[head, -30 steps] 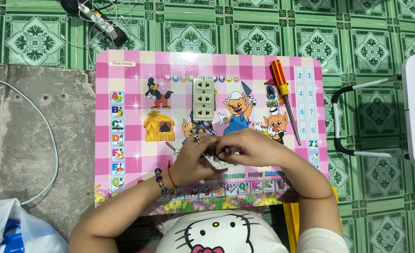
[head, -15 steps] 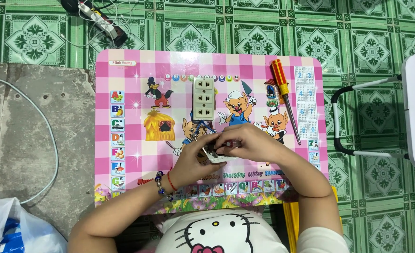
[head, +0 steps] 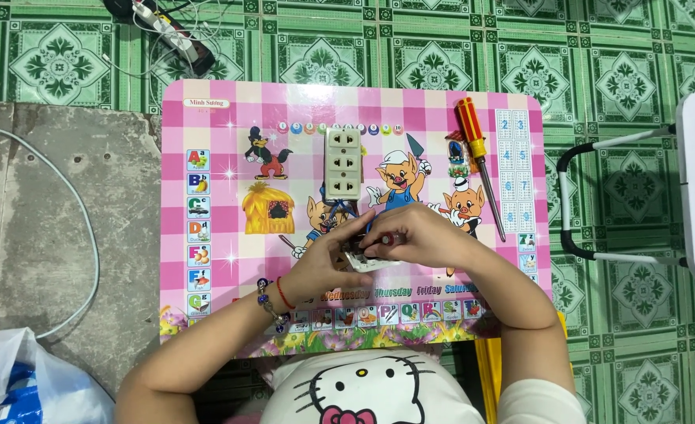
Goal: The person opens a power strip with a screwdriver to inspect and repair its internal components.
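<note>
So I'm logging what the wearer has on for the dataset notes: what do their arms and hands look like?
Both hands, left hand and right hand, are bare with no gloves. The left wrist carries a dark beaded bracelet and a thin red string. A pale sleeve edge shows on the right upper arm.

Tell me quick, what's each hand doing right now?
Left hand: closed on the small white part.
Right hand: closed on a small red-tipped tool over that part.
</note>
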